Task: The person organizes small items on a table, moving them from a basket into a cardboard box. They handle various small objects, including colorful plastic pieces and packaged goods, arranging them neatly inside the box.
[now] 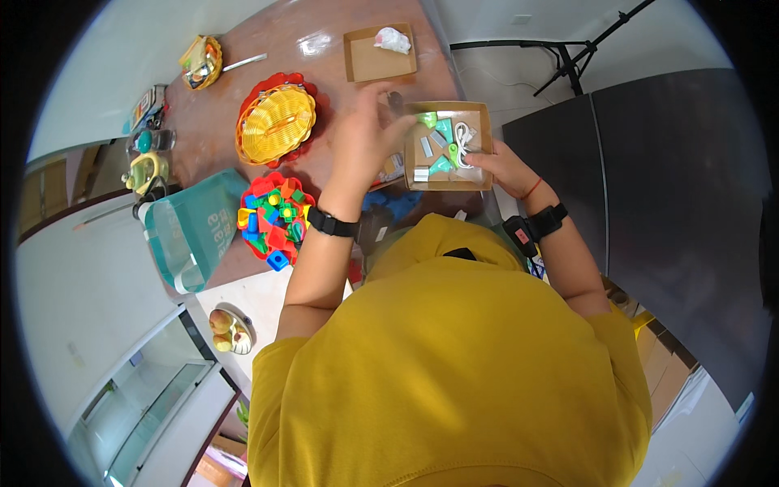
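Note:
My right hand (514, 169) grips the right wall of a small open cardboard box (447, 184), its thumb over the rim. Inside lie a coiled white cable (462, 143), several green and teal plastic pieces (445, 129), grey-white blocks (426, 147) and a white block (421, 175). Blurred, my left hand (365, 131) is raised at the box's left side, thumb and fingers spread towards its rim. A small dark thing (395, 102) shows near those fingertips; whether it is held cannot be told. Partly hidden under the left hand and box is another cardboard box (392, 171).
Beyond stands a cardboard tray (371, 59) with a white crumpled bag (392, 40). To the left are a yellow woven basket (277, 125) on a red scalloped one, a red bowl of coloured toy blocks (274, 219) and a teal bag (195, 228). A black tripod (569, 67) stands at upper right.

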`<state>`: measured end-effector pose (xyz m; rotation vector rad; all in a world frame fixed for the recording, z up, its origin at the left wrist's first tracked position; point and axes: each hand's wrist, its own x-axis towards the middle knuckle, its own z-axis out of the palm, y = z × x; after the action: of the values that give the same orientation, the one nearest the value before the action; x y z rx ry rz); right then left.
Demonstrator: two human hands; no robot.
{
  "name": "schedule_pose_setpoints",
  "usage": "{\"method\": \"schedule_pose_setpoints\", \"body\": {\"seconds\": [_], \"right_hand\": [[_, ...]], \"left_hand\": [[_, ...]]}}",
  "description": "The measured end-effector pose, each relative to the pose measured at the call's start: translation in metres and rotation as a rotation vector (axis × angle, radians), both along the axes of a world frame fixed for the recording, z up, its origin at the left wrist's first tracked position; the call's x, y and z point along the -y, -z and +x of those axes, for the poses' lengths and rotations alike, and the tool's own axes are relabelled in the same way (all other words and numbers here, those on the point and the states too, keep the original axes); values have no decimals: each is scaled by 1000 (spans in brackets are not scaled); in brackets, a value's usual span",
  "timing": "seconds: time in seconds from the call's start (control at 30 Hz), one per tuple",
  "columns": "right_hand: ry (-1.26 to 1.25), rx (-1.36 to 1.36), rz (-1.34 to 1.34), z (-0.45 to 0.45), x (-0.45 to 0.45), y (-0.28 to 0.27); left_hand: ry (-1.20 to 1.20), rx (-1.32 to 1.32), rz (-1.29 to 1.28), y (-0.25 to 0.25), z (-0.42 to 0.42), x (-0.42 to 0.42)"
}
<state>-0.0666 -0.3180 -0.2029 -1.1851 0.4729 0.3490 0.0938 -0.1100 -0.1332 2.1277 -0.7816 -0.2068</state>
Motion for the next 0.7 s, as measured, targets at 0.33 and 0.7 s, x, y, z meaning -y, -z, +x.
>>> {"method": "schedule_pose_setpoints", "body": {"seconds": [0.33, 0.7], "right_hand": [[-53, 145, 116, 24, -9, -9], [-67, 147, 185, 40, -12, -15]], "left_hand": [[47, 637, 228, 22, -12, 8], [1, 555, 254, 11, -16, 8]]}}
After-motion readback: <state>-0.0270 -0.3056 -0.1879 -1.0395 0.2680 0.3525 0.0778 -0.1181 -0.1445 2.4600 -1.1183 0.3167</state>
